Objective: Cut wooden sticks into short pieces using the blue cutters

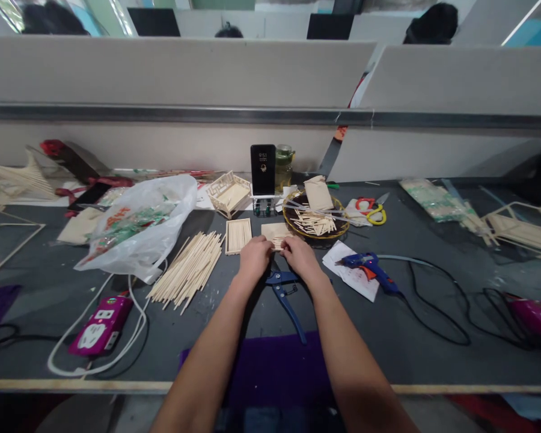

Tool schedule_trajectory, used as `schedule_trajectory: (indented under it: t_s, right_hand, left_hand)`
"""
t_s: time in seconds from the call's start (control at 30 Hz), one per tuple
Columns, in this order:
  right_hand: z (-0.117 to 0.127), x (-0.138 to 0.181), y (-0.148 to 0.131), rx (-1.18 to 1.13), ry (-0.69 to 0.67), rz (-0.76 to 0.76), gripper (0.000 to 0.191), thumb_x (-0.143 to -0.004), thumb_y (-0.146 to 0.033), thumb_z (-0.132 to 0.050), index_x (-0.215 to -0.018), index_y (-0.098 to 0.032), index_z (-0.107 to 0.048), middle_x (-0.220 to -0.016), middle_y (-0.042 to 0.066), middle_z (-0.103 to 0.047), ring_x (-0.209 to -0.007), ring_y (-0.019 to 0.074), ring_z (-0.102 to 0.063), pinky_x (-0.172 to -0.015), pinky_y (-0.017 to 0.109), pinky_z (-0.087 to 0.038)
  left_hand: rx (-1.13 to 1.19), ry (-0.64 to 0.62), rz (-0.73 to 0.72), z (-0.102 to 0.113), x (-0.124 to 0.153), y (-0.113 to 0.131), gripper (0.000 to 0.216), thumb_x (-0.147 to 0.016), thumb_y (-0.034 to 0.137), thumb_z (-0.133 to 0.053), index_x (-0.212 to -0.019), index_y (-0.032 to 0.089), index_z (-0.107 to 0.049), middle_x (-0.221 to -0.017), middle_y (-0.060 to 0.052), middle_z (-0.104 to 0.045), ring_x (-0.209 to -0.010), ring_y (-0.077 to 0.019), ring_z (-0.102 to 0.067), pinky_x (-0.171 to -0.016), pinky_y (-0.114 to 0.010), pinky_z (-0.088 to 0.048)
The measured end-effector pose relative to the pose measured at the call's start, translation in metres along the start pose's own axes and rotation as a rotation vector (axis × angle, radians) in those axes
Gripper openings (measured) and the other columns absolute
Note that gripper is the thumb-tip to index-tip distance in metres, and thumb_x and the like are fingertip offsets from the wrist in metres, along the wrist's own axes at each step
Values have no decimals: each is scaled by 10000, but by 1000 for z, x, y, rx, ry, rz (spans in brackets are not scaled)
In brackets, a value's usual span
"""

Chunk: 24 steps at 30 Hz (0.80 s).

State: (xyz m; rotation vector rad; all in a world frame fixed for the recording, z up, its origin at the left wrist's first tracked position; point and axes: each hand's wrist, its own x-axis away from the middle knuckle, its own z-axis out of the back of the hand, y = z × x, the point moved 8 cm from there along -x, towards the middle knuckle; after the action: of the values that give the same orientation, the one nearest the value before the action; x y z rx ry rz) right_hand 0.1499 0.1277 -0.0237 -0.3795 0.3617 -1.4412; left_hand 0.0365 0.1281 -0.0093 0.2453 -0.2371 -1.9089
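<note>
Between my two hands lies a small pale wooden panel [275, 229] with thin wooden sticks [278, 242] along its near side. My left hand [255, 258] is closed, its fingertips pinching at the left end of these sticks. At their right end my right hand [301, 257] is closed in a like pinch; the exact grip is partly hidden. Just below the hands, blue-handled cutting pliers [288, 307] lie on the table. Left of my left hand sits a small framed stick panel [238, 236]. A round basket [313, 233] of short sticks stands beyond my right hand.
A pile of long sticks [187, 267] and a plastic bag [146, 219] lie left. A phone [262, 170] stands behind a wooden tray-like model [229, 193]'s right side. Rightward are a blue glue gun [369, 269] with a trailing cord, scissors [373, 210] and a magenta power strip [534, 316].
</note>
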Motion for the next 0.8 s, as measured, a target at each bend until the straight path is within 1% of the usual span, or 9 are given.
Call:
schedule_trajectory:
  t_s: [0.23, 0.4, 0.6, 0.8]
  right_hand:
    - [0, 0, 2, -18, -14, -21, 76, -833, -156, -596, -852, -194, -659, -882, 44, -648, -812, 161, -573, -692, 239, -368]
    - [-1, 0, 1, -13, -6, -10, 73, -832, -167, -602, -864, -201, -657, -894, 40, -653, -826, 163, -575, -685, 238, -363]
    - [-1, 0, 2, -21, -6, -3, 82, -822, -166, -607, -870, -206, -660, -911, 41, -660, -836, 166, -580, -691, 237, -369]
    - [3, 2, 3, -60, -25, -15, 100, -806, -152, -604, -850, -208, -675, -859, 35, -680, -801, 160, -591, -698, 231, -384]
  left_hand:
    - [42, 12, 2, -1, -1, -2, 221, -885, 232, -489, -930, 226, -706, -919, -45, -638, -892, -179, -582, -686, -266, -384]
    - [22, 20, -2, -2, 1, 0, 223, -890, 230, -481, -903, 223, -703, -915, -44, -632, -876, -178, -580, -643, -273, -360]
    - [35, 37, -11, -3, 1, 0, 230, -893, 238, -477, -906, 226, -706, -902, -44, -633, -855, -172, -577, -630, -268, -341]
    - [52, 45, -15, -5, 1, -2, 230, -882, 243, -493, -897, 230, -722, -892, -40, -635, -838, -171, -577, -616, -271, -331]
